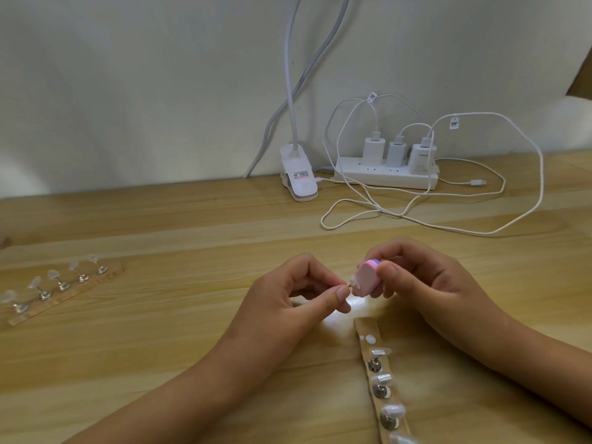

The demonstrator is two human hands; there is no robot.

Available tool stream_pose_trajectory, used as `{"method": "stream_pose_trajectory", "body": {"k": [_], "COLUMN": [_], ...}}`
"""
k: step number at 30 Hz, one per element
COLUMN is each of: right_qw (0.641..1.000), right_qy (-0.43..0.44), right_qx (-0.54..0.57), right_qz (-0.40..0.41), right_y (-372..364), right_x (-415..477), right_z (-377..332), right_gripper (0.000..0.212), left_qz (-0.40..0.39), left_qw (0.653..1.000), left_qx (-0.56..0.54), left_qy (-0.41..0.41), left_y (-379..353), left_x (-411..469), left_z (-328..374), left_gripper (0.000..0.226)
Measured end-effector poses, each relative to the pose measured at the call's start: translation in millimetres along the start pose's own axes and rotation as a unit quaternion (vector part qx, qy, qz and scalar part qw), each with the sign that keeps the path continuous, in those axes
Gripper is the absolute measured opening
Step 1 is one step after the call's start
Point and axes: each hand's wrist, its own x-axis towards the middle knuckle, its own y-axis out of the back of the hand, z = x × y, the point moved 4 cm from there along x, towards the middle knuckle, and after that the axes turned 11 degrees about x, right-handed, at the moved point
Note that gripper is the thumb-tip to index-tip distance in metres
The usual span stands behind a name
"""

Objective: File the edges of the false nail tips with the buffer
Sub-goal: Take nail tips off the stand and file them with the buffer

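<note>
Just left of the right grip (426, 283), which pinches the pink buffer (368, 282) steeply on end, a false nail tip (353, 281) touches its face, pinched by the left grip (288, 299) above the worktop (160, 347).

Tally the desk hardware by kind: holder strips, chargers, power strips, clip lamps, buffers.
Wooden holder strips: 2
Plug-in chargers: 3
Power strip: 1
Clip lamp: 1
Pink buffer: 1
Total: 8

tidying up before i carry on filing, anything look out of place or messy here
Nothing damaged or spilled. Only the white charging cables sprawl in loose loops across the table, one plug end lying unconnected.
</note>
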Motion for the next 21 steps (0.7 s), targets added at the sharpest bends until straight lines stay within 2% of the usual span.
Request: {"method": "stream_pose_trajectory", "body": {"k": [10, 21], "right_qw": [1.0, 0.998], "right_qy": [-0.008, -0.01], "right_qx": [-0.017, -0.062], "right_qz": [-0.013, 0.004], "right_y": [-1.7, 1.0], "right_x": [-0.5, -1.0], "right_z": [-1.2, 0.1], "right_gripper": [0.012, 0.018], "left_qz": [0.003, 0.001], "left_qw": [1.0, 1.0], "left_qx": [-0.004, -0.015], "left_qy": [-0.003, 0.009], "left_y": [0.1, 0.5], "left_x": [0.1, 1.4], "left_z": [-0.1, -2.0], "left_gripper": [0.014, 0.016]}}
